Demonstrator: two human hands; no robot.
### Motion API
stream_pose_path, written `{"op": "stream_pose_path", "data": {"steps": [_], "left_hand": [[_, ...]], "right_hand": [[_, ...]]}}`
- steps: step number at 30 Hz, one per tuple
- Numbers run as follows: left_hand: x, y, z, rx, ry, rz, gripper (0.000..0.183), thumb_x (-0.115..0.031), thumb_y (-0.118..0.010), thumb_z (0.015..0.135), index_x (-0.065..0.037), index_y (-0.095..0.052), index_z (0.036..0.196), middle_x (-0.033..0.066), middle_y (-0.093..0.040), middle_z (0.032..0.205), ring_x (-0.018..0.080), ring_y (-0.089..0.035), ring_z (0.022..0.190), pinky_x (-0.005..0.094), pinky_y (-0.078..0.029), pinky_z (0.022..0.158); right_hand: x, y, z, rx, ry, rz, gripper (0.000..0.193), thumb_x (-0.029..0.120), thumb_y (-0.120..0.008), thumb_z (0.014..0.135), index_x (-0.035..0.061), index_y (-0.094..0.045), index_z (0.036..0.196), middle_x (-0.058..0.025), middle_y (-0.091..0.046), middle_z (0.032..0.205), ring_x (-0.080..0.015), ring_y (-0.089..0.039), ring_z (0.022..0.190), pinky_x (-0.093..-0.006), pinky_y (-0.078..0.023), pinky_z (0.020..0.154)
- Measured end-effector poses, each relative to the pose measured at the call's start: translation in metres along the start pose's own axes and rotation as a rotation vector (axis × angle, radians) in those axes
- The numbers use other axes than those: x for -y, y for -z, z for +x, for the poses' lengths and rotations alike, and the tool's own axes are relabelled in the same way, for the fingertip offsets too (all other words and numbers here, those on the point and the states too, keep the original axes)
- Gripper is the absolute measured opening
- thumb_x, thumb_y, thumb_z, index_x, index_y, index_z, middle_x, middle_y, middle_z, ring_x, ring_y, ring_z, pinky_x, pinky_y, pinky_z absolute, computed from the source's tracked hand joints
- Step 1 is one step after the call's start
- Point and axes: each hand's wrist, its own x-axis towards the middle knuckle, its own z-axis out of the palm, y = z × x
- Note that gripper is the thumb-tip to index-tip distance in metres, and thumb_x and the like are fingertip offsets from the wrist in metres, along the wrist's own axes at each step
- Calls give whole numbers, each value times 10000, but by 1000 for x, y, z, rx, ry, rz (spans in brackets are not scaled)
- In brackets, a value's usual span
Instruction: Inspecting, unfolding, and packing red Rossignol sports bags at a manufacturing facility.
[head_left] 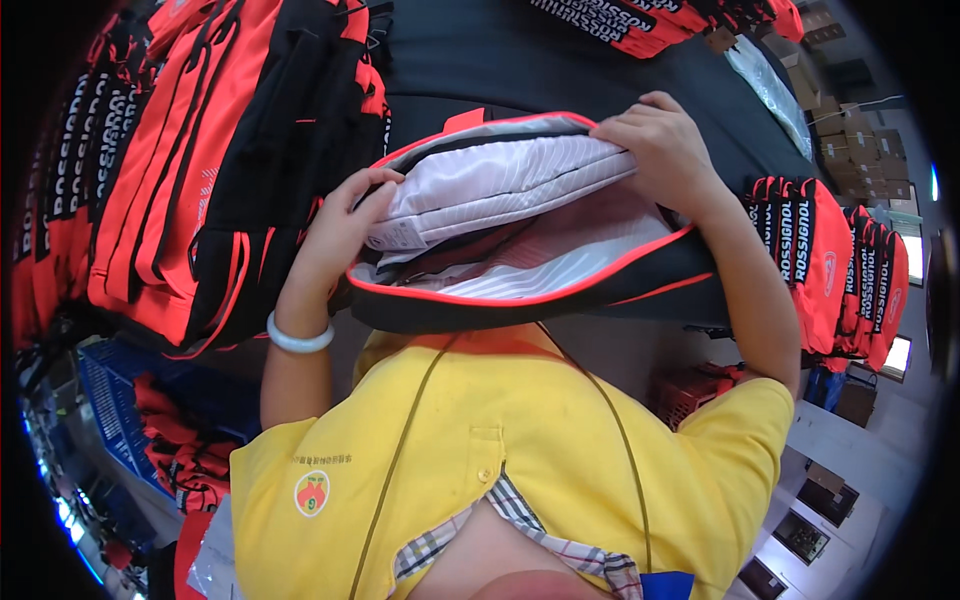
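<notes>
In front of my chest, a black backpack (660, 285) with bright red-orange trim lies with its mouth spread wide. Inside shows a pale grey lining (515, 185) with a striped pattern, including a padded inner panel along the far side. My left hand (345, 225), with a pale bangle on the wrist, is closed on the left end of the opening, fingertips over the lining. At the far right corner, my right hand (665, 150) pinches the rim, its fingers bent over the edge. The bag's deepest part is shadowed.
Large red-and-black backpacks (230, 150) stand packed together at left on the dark table (450, 60). More red bags (820, 260) are stacked at right. A clear plastic bag (770, 90) lies at the far right, before cardboard boxes (860, 150). A red crate (690, 395) sits low at right.
</notes>
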Motion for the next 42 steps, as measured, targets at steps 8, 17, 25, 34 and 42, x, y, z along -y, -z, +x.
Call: {"op": "stream_pose_path", "data": {"steps": [8,17,25,34,42], "left_hand": [[-63,-82,-4,-111,-885,1072,495,-257,-793,754,-84,-657,1197,194,-532,1355,350,-564,1187,384,-471,967],[-87,-78,10,267,-373,811,434,-369,-731,779,-59,-691,1081,189,-712,938,346,-691,879,394,-530,788],[-68,-67,8,250,-361,759,436,-385,-692,823,-67,-680,1121,190,-709,984,354,-679,924,393,-518,824],[-59,-55,1,223,-362,686,474,-377,-678,844,-81,-637,1212,195,-699,1034,350,-673,969,373,-507,854],[-60,-56,5,176,-367,747,401,-308,-710,823,-19,-658,1097,175,-714,939,304,-697,878,356,-511,792]], "right_hand": [[9,0,5,-153,69,15,267,212,-805,609,105,-711,836,-69,-685,753,-235,-654,776,-363,-474,897],[10,21,21,-71,-71,198,394,444,-813,655,92,-654,730,-99,-627,636,-319,-635,646,-393,-500,631],[18,10,37,1,-74,308,376,361,-826,656,58,-657,802,-116,-648,710,-310,-632,681,-358,-492,657],[-8,33,-15,-591,-322,859,274,147,-624,939,-8,-628,1164,-86,-705,972,-127,-646,933,-259,-491,865],[20,-146,-122,-1227,-1093,1478,132,168,-554,968,75,-606,890,24,-518,692,-73,-500,618,-224,-408,568]]}}
